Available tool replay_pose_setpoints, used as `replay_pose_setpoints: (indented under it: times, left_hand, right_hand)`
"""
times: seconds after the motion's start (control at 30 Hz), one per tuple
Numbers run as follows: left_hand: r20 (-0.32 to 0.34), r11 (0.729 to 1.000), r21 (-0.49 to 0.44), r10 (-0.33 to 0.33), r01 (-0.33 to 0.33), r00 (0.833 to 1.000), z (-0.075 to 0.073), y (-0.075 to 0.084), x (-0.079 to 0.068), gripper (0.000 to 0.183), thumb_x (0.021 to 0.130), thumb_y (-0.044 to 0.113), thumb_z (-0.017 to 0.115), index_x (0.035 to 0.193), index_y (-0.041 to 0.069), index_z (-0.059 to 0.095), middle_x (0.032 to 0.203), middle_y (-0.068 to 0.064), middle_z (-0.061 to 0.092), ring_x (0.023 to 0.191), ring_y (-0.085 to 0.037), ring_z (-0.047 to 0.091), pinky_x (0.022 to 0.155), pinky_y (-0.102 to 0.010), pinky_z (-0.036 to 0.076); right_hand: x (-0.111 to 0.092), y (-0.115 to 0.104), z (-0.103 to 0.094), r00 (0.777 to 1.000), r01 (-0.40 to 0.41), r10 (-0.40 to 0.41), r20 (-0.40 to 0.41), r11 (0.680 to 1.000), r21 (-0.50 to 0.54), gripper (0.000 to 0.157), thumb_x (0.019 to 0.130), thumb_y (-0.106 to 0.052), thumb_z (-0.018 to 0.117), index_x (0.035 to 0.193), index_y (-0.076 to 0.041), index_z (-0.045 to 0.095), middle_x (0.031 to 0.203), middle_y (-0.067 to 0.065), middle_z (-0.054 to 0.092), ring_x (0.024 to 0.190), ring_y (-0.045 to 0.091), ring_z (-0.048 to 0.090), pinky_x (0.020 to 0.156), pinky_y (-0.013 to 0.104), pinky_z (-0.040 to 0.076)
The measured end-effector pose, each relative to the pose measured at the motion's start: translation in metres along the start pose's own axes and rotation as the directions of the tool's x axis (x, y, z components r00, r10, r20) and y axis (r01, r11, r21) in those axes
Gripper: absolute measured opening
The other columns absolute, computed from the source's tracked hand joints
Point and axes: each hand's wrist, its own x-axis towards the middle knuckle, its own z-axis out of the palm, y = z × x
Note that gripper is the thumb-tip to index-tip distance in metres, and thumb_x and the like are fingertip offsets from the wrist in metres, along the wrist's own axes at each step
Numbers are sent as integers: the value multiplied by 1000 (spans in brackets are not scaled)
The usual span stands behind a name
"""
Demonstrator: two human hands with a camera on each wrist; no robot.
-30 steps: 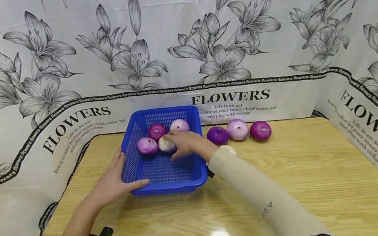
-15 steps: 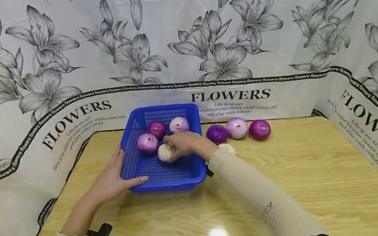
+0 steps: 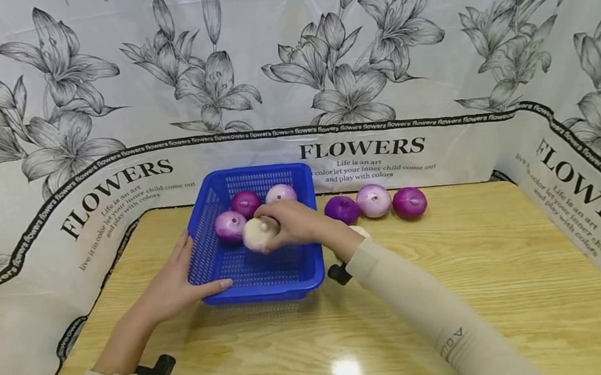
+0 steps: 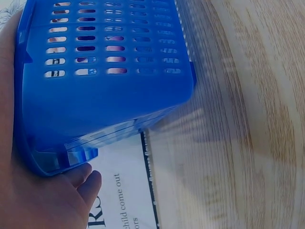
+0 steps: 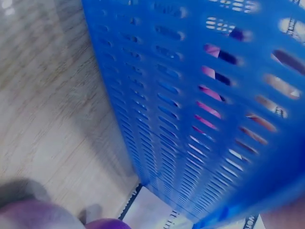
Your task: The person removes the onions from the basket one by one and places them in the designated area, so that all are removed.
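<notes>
In the head view, my right hand (image 3: 294, 222) pinches a whitish onion (image 3: 256, 236) inside the blue plastic basket (image 3: 269, 290), its stem tip facing up. Beside it in the basket are a magenta onion (image 3: 245, 203), a pale pink onion (image 3: 280, 193) and a light purple onion (image 3: 230, 227). My left hand (image 3: 172, 289) rests on the basket's near left corner, fingers straight along the left side and thumb over the front rim. The left wrist view has this hand (image 4: 45, 198) against the rim; in the right wrist view the basket's slotted wall (image 5: 181, 95) hides most of the right hand.
Right of the basket on the wooden table (image 3: 468, 292) sit a dark purple onion (image 3: 342, 210), a pale purple onion (image 3: 374, 200) and a magenta onion (image 3: 410, 203). A white onion (image 3: 361, 230) is partly hidden behind the right wrist. Flower-printed cloth (image 3: 357, 101) encloses the table's back and sides.
My right hand has taken hold of the whitish onion, lifted it slightly and turned it so the stem tip shows, shifting a little left. My left hand stays on the basket.
</notes>
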Motion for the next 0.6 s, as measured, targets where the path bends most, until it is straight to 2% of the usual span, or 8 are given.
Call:
replay_pose_setpoints:
  times: [0.17, 0.33, 0.53, 0.6]
  left_hand:
    - [-1, 1000, -6, 0, 0, 1000, -1, 0, 0, 132, 81, 71, 74, 163, 1, -3, 171, -16, -8, 154, -47, 8, 119, -68, 19]
    - [-2, 1000, -15, -8, 8, 1000, -3, 0, -1, 133, 80, 71, 74, 163, 3, -4, 171, -15, -8, 155, -47, 8, 119, -68, 19]
    - [-9, 1000, -16, 1, -1, 1000, -1, 0, -1, 133, 79, 71, 75, 164, 4, -2, 172, -14, -6, 155, -46, 10, 119, -68, 21]
    - [-13, 1000, -19, 11, -11, 1000, -1, 1, 0, 132, 79, 70, 75, 164, 3, -1, 172, -15, -4, 154, -47, 11, 118, -69, 21]
  right_hand:
    - [-16, -1, -8, 995, 21, -17, -96, 999, 47, 60, 77, -38, 91, 125, -11, 67, 114, 1, 70, 99, 16, 62, 87, 33, 52]
    - [-32, -6, -17, 991, 22, -8, -133, 994, 106, 51, 79, -37, 90, 116, -13, 64, 103, -1, 65, 92, 19, 60, 80, 34, 53]
    - [-54, -3, -28, 984, 4, 16, -179, 994, 109, 62, 79, -37, 90, 130, -12, 65, 114, 0, 67, 100, 17, 61, 87, 38, 56]
    - [-63, -1, -32, 980, 0, 20, -197, 995, 96, 64, 78, -37, 91, 131, -12, 65, 112, 1, 67, 99, 17, 61, 87, 39, 56]
